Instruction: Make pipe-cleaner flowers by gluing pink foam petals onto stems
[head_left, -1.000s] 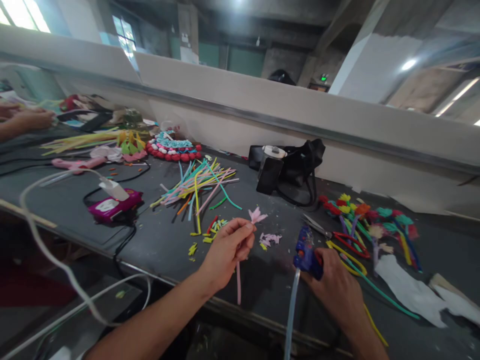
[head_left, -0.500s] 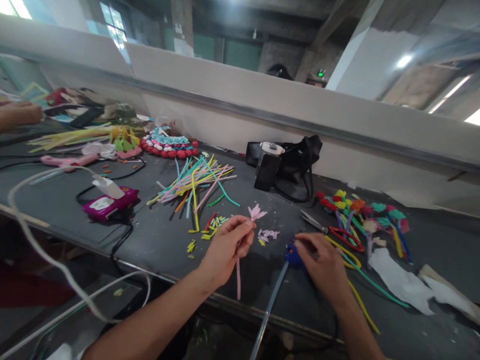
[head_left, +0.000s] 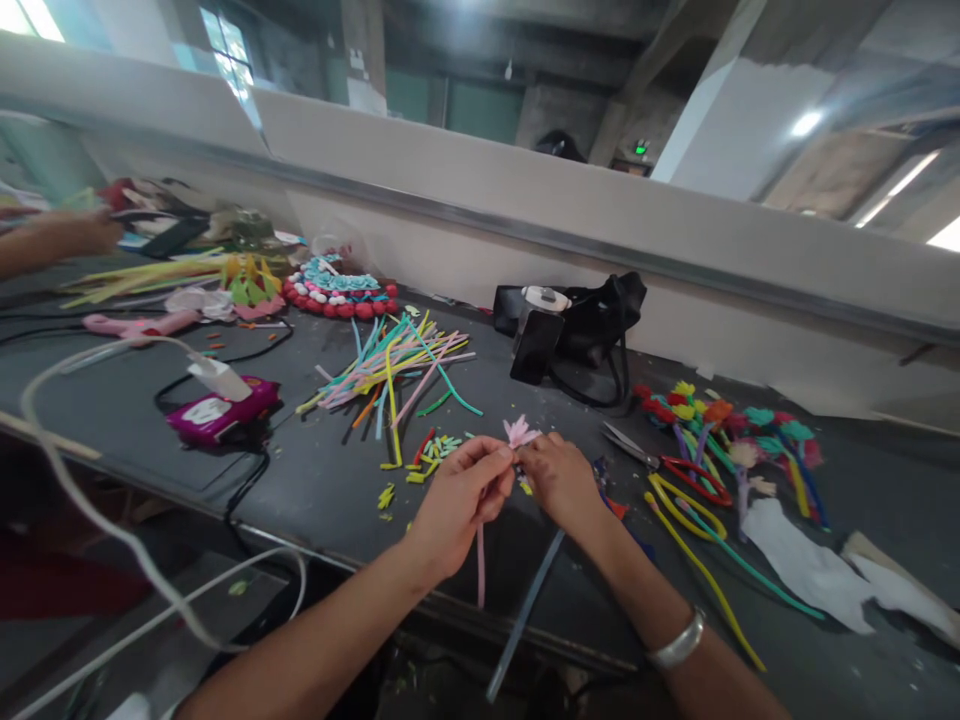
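Observation:
My left hand [head_left: 469, 495] pinches a pink pipe-cleaner flower [head_left: 519, 432] just below its petals, and the pink stem [head_left: 481, 565] hangs down under the fist. From the other side, the fingers of my right hand [head_left: 559, 480] are closed at the base of the petals; my knuckles hide the exact contact. Partly covered by my right wrist, a blue glue gun [head_left: 602, 480] lies on the table with a long translucent glue stick [head_left: 525, 615] running out past the front edge. Short yellow and green cut pieces [head_left: 435, 455] lie left of my hands.
Behind my hands spreads a pile of coloured pipe cleaners [head_left: 397, 370]. Red-handled scissors [head_left: 694, 478] and finished flowers [head_left: 720, 410] are at right. A phone [head_left: 536, 345] leans by a black bag [head_left: 600, 310]. Left stand a purple power strip [head_left: 225, 408] and another person's arm [head_left: 52, 240].
My right hand has left the glue gun and come left to the pink flower, joining my left hand. The other person's hand at far left has shifted right.

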